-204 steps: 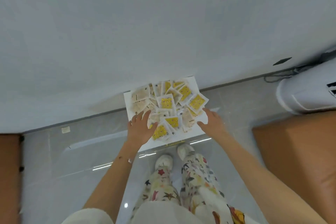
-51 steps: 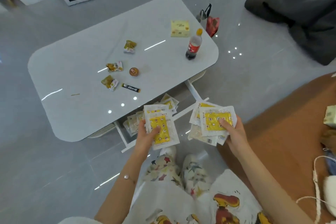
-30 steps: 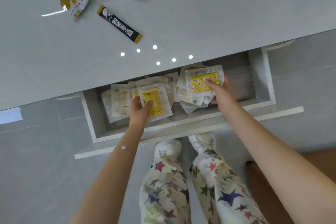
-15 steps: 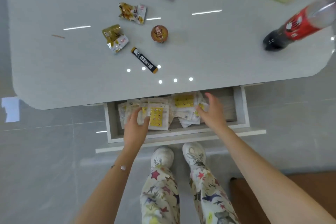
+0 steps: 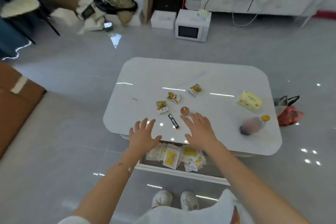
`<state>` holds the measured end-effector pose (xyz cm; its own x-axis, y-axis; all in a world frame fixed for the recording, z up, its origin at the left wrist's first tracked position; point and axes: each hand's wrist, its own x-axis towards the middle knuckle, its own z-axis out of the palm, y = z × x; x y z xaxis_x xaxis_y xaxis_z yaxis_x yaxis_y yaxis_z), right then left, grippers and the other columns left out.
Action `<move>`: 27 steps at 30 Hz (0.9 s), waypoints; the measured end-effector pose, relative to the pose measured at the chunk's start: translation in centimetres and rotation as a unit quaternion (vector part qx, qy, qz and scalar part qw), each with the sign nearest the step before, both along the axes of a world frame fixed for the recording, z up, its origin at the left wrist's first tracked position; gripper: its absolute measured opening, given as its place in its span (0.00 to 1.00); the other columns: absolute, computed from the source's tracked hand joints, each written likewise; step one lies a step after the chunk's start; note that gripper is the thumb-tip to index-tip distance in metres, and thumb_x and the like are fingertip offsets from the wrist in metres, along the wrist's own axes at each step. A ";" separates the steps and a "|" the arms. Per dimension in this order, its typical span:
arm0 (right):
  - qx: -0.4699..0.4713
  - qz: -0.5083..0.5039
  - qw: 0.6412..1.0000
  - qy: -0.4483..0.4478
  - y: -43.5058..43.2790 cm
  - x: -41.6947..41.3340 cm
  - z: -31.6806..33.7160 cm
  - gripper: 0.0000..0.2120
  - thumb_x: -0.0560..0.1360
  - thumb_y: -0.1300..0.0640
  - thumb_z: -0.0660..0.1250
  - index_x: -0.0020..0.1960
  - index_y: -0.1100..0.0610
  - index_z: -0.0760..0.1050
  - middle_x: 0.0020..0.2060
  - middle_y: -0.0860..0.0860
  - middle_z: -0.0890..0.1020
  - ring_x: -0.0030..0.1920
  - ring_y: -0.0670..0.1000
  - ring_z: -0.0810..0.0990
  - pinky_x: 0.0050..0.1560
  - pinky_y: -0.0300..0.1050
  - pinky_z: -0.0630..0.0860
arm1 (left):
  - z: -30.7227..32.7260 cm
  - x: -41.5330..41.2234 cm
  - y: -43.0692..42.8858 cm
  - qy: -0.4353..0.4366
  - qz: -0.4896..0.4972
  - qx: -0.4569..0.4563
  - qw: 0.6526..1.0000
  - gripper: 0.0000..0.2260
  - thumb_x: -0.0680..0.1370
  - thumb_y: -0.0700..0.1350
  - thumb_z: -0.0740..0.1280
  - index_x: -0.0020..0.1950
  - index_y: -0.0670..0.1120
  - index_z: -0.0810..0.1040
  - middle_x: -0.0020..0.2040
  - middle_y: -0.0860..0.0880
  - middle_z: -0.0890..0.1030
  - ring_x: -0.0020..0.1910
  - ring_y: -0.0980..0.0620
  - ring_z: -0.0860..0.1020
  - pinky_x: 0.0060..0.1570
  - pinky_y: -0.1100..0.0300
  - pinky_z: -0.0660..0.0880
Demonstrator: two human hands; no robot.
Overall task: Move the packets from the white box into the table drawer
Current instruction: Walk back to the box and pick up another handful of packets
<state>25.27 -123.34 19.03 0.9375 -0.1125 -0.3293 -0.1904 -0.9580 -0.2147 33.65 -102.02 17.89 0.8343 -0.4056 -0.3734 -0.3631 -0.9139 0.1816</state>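
Observation:
Several white and yellow packets (image 5: 171, 157) lie in a loose heap in the open table drawer (image 5: 179, 172) under the near edge of the white table (image 5: 209, 78). My left hand (image 5: 142, 135) hovers above the table's near edge with its fingers spread and holds nothing. My right hand (image 5: 200, 130) hovers beside it, also spread and empty. Both hands are above the drawer, apart from the packets. The white box is not in view.
On the table lie three small snack packs (image 5: 173, 97), a dark stick sachet (image 5: 173, 123), a small round cake (image 5: 184, 110), a yellow carton (image 5: 250, 100) and a cola bottle (image 5: 251, 126). A red bag (image 5: 289, 114) sits right of the table. A brown sofa (image 5: 12, 107) stands left.
Both hands have let go of the packets in the drawer and risen above the table edge, open. The view has lifted to show the whole table and room.

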 end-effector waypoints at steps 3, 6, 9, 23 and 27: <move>-0.028 0.018 0.999 -0.001 1.8 1.0 3.8 0.35 0.79 0.50 0.59 0.79 0.47 0.42 0.78 0.54 0.45 0.78 0.58 0.42 0.76 0.57 0.44 | 3.1 -0.7 1.5 -0.044 0.003 -0.009 0.999 0.33 0.77 0.63 0.59 0.79 0.57 0.49 0.80 0.49 0.47 0.78 0.43 0.46 0.74 0.40 0.47; -0.048 0.044 0.998 -0.006 4.3 2.7 6.4 0.35 0.79 0.53 0.59 0.78 0.47 0.42 0.78 0.54 0.45 0.78 0.59 0.42 0.75 0.58 0.44 | 5.3 -0.6 3.9 -0.082 0.040 -0.015 0.996 0.34 0.78 0.63 0.58 0.79 0.57 0.47 0.80 0.49 0.45 0.78 0.42 0.44 0.74 0.40 0.46; -0.038 0.084 0.995 -0.036 7.6 5.0 8.5 0.37 0.77 0.53 0.61 0.78 0.46 0.43 0.78 0.53 0.49 0.77 0.59 0.45 0.75 0.58 0.46 | 7.0 -0.4 7.4 -0.093 0.097 -0.024 0.991 0.34 0.78 0.63 0.58 0.79 0.56 0.47 0.80 0.48 0.45 0.78 0.41 0.45 0.74 0.40 0.47; 0.000 0.332 0.939 -0.092 37.3 12.5 12.5 0.33 0.76 0.50 0.62 0.77 0.47 0.52 0.76 0.54 0.58 0.75 0.56 0.55 0.73 0.53 0.54 | 11.6 -3.7 35.9 -0.131 0.384 -0.037 0.913 0.34 0.77 0.62 0.60 0.79 0.55 0.49 0.80 0.48 0.48 0.78 0.42 0.46 0.74 0.42 0.45; 0.008 0.383 0.919 -0.092 46.9 12.7 12.3 0.34 0.76 0.48 0.62 0.78 0.47 0.51 0.75 0.53 0.60 0.74 0.55 0.58 0.71 0.52 0.58 | 11.3 -6.1 44.3 -0.125 0.446 -0.037 0.885 0.34 0.78 0.61 0.61 0.79 0.56 0.50 0.80 0.48 0.48 0.78 0.43 0.46 0.75 0.42 0.45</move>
